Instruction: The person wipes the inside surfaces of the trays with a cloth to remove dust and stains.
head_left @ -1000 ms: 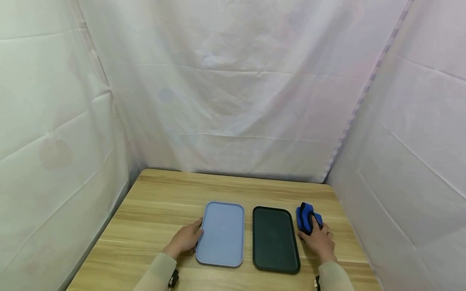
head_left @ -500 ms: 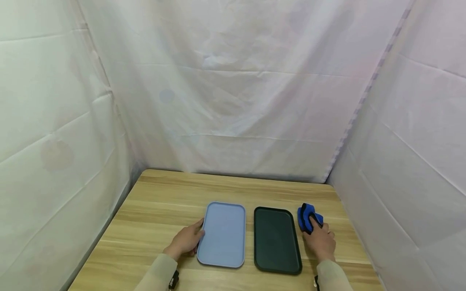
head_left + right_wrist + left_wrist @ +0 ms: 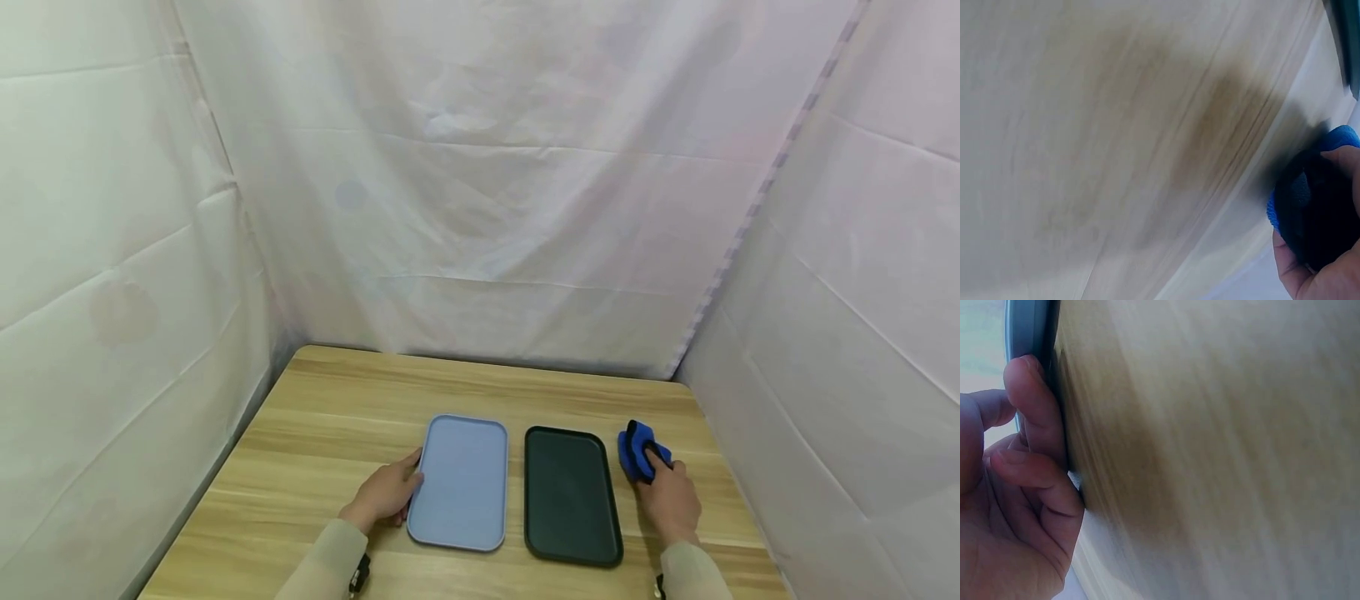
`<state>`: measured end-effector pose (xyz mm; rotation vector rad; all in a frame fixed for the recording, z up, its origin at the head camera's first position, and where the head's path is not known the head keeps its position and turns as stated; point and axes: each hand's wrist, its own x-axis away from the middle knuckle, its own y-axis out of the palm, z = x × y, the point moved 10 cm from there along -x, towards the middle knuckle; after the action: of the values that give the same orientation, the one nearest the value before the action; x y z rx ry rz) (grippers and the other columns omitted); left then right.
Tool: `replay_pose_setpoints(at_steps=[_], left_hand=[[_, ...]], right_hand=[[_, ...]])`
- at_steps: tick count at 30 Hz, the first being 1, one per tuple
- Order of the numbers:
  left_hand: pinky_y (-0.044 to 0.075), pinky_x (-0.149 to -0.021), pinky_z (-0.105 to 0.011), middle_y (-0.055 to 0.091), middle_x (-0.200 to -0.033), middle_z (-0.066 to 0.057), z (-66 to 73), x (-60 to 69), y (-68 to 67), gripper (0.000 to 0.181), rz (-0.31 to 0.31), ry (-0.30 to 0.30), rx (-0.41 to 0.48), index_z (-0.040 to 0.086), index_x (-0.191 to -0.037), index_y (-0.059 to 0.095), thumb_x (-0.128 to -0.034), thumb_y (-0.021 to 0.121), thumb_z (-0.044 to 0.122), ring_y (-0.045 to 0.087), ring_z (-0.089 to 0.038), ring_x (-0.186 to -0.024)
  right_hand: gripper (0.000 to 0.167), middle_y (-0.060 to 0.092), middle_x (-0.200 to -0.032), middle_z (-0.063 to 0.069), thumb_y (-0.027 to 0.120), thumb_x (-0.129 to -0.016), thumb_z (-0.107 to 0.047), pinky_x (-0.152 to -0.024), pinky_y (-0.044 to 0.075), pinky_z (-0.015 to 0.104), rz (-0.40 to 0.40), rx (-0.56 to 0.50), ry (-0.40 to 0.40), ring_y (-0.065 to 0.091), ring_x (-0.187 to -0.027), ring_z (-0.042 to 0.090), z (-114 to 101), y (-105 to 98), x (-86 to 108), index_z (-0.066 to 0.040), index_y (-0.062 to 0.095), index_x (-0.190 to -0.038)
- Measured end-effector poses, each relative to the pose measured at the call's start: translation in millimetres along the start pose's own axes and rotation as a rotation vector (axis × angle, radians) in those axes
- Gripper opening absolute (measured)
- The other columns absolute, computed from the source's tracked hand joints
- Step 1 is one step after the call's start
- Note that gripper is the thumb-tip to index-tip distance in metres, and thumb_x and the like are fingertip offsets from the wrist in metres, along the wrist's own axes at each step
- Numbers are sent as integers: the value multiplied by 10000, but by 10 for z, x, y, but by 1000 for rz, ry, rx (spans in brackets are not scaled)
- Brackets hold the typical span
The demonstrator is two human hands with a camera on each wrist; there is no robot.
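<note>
Left hand (image 3: 384, 492) pinches blue tray (image 3: 459, 483) at left rim; right hand (image 3: 670, 502) grips cloth (image 3: 639, 452), right of dark tray (image 3: 572, 496). Pinch lightly, avoid dragging tray; keep cloth folds gathered.

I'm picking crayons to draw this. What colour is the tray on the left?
The tray is pale blue; it shows best in the head view.

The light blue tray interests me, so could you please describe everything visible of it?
The light blue tray is rectangular with rounded corners and a low raised rim, seemingly plastic. It lies face up on the table, left of and apart from the dark green tray. The left hand's grip is on its left rim.
</note>
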<state>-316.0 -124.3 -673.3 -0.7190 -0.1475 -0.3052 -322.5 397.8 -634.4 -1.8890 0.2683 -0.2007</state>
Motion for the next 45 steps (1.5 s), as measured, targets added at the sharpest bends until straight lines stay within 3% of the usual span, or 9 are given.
replay_pose_setpoints(at_steps=[15,30,38,45], left_hand=[[440,-376,-302,565,-465,-1,22,11,-12,594,1,-15,-15,116,-1621,359,-1079,520,298,509,-113,-331],[444,-376,-300,579,-476,-6,14,6,0,606,-9,-9,5,118,-1628,341,-1075,511,298,506,-99,-331],[450,-375,-297,583,-474,-11,11,2,-8,611,-11,-20,9,113,-1629,336,-1072,513,288,508,-107,-331],[459,-381,-294,589,-492,-18,9,9,8,617,-19,-23,9,117,-1634,325,-1072,513,287,505,-100,-335]], right_hand=[[691,468,-1377,340,715,-949,-206,-723,538,664,43,-31,12,593,-1119,586,-3,-177,112,-168,441,-1583],[682,537,-1315,285,749,-920,-284,-702,535,645,125,-63,-14,640,-1073,539,-261,-299,234,-209,498,-1550],[657,557,-1304,274,744,-929,-315,-765,532,669,162,-70,-53,654,-1065,530,-465,-347,315,-228,515,-1539],[658,563,-1312,274,756,-917,-311,-769,542,667,161,-77,-83,660,-1058,523,-662,-345,388,-225,527,-1528]])
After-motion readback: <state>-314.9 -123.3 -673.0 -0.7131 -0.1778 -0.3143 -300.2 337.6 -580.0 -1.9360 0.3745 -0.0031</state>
